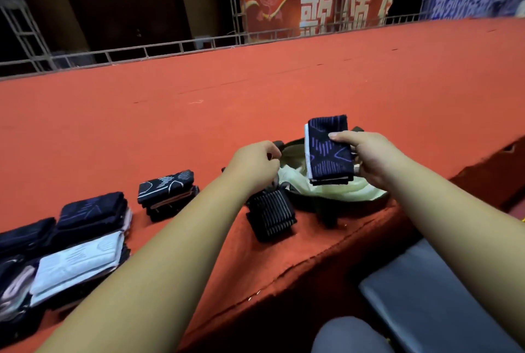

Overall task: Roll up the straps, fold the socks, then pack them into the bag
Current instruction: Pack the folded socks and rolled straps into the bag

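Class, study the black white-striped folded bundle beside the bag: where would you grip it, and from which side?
Pinch the striped bundle through its stacked layers at the near edge, thumb on top, coming from the near side: it lies flat, and the bag crowds its far side.

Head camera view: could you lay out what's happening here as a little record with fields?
surface: table covered in red cloth
bag: dark, pale green lining, open, at the table's near edge
right hand: holds a folded sock bundle, dark with purple pattern, above the bag
left hand: fingers curled at the bag's rim, apparently holding it open
beside the bag: striped black bundle on the table
waiting, to the left: patterned bundle, dark bundle, white-topped bundle
straps: none clearly visible
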`<act>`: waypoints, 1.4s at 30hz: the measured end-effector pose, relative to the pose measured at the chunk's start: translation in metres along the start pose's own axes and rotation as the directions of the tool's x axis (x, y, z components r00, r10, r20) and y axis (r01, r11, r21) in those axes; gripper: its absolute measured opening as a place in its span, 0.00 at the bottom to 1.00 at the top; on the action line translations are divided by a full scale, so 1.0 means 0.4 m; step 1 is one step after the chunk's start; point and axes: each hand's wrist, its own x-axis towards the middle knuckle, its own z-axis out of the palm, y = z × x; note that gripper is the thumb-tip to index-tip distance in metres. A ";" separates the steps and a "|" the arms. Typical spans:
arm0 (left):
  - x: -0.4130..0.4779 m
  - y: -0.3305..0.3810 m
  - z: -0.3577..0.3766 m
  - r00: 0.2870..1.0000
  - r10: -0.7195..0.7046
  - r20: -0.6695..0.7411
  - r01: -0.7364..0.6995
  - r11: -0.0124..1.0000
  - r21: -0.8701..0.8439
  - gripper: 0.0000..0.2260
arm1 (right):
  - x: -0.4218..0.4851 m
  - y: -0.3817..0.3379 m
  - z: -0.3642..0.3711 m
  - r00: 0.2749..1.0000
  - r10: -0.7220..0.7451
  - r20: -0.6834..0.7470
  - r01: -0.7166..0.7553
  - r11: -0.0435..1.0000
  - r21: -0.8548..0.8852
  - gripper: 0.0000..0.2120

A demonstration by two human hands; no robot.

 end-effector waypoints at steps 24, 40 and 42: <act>0.131 0.005 0.117 0.980 -0.200 0.009 0.176 0.837 -0.518 0.29 | 0.285 0.217 0.060 0.987 0.106 0.123 0.055 0.490 -0.870 0.22; 0.090 0.025 0.092 0.973 0.132 -0.192 -0.056 0.932 0.357 0.13 | 0.177 0.150 0.036 0.993 0.027 0.111 0.085 0.474 -0.876 0.15; 0.097 0.055 0.108 0.923 0.322 -0.211 -0.175 0.840 0.514 0.09 | 0.166 0.129 0.001 0.996 -0.094 0.000 0.040 0.427 -0.903 0.13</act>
